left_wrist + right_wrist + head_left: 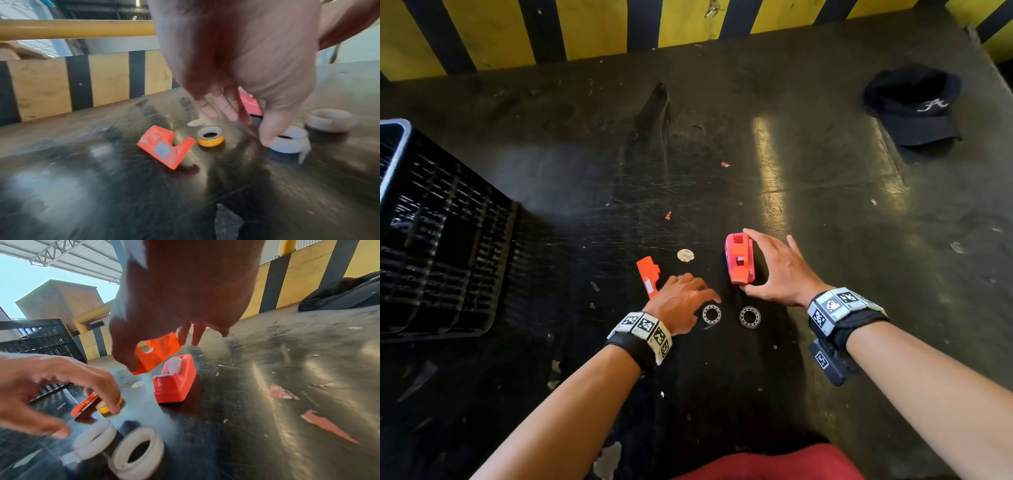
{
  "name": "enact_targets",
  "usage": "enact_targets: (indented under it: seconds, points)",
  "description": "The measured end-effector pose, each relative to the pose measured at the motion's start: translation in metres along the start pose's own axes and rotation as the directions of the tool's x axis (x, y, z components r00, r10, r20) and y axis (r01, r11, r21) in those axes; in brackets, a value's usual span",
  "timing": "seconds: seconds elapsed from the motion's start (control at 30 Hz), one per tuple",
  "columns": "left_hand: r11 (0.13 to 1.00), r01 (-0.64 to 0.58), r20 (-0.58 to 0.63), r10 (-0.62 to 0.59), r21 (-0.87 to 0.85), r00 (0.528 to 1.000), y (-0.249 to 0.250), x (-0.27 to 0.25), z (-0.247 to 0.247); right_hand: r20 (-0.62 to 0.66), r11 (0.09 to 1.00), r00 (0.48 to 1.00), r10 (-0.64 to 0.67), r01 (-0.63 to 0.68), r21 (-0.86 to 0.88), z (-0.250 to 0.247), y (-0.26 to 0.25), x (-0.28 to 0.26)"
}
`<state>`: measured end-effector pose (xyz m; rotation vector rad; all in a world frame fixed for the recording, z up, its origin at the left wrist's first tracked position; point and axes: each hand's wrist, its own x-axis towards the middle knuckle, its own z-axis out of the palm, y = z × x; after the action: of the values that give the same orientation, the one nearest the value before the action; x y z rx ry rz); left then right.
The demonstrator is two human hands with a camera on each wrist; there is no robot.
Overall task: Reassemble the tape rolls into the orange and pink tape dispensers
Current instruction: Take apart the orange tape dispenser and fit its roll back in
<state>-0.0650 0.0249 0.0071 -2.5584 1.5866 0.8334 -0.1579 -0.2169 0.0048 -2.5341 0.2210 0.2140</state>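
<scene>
Two bare forearms in marker-patterned wristbands [642, 330] reach out over a scuffed dark table [825, 212], above a patch of red cloth [774, 466] at the bottom edge of the head view.

The right hand [780, 270] pinches an orange dispenser shell [158, 352] between thumb and fingertips, holding it off the table directly above the far end of the pink tape dispenser [174, 381]. The pink dispenser stands upright on the table with its cutter end toward the person.

The left hand [681, 301] is spread and loosely curved, holding nothing. Its thumb comes down at the rim of the left clear tape roll [711, 314]; blur in the wrist views hides whether it touches. The right clear tape roll [750, 317] lies flat just beside it, below the right hand's thumb.

Under the left hand's fingers sits a small yellow tape roll [210, 138], hidden from the head view. Just left of it a second orange shell [649, 275] lies on its side, with a grey label patch facing up. A pale round disc [685, 255] lies between this shell and the pink dispenser.

A black slatted crate [431, 233] stands on the left of the table. A dark cap [917, 106] rests at the far right, and torn red scraps [329, 426] lie on the table to the right of the pink dispenser.
</scene>
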Motion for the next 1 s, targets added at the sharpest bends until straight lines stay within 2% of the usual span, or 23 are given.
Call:
enact_targets:
  seconds: [0.07,0.13,0.23,0.3,0.4,0.47,0.53,0.67,0.9,1.0]
  points:
    - [0.999,-0.051,0.059,0.051,-0.009,0.997,0.004,0.002,0.005,0.009,1.0,1.0,0.012,-0.011,-0.003,-0.001,0.002,-0.005]
    - [0.998,-0.067,0.069,0.068,-0.012,0.995,0.005,0.004,0.009,0.006,1.0,1.0,0.02,-0.02,0.005,-0.002,0.003,-0.009]
    - [0.994,-0.064,-0.004,0.063,-0.09,0.998,0.004,0.007,0.01,-0.001,0.999,1.0,0.002,-0.002,0.043,-0.003,0.003,-0.012]
    - [0.978,-0.014,-0.102,-0.008,-0.21,0.995,0.0,0.006,0.005,-0.013,0.996,0.999,-0.031,0.032,0.086,-0.005,0.001,-0.015]
    - [0.853,0.055,-0.251,-0.214,-0.519,0.944,-0.011,0.006,-0.012,-0.017,0.984,0.999,-0.039,0.041,0.175,-0.009,-0.008,-0.016]
    - [0.724,0.062,-0.256,-0.321,-0.687,0.912,-0.017,0.009,-0.027,0.024,0.976,0.999,-0.026,0.02,0.219,-0.009,-0.016,-0.014]
    - [0.632,0.022,-0.25,-0.338,-0.775,0.907,-0.02,0.011,-0.041,0.057,0.968,0.998,-0.032,0.017,0.251,-0.007,-0.023,-0.01]
    - [0.586,-0.027,-0.244,-0.295,-0.81,0.924,-0.015,0.011,-0.052,0.067,0.956,0.997,-0.032,0.011,0.295,-0.003,-0.031,-0.003]
    - [0.541,0.009,-0.175,-0.288,-0.841,0.942,-0.014,0.007,-0.055,0.052,0.94,0.998,-0.04,0.02,0.34,-0.003,-0.033,-0.003]
    - [0.49,0.01,-0.144,-0.276,-0.871,0.95,-0.01,0.008,-0.055,0.057,0.938,0.997,-0.057,0.034,0.345,-0.002,-0.038,-0.003]
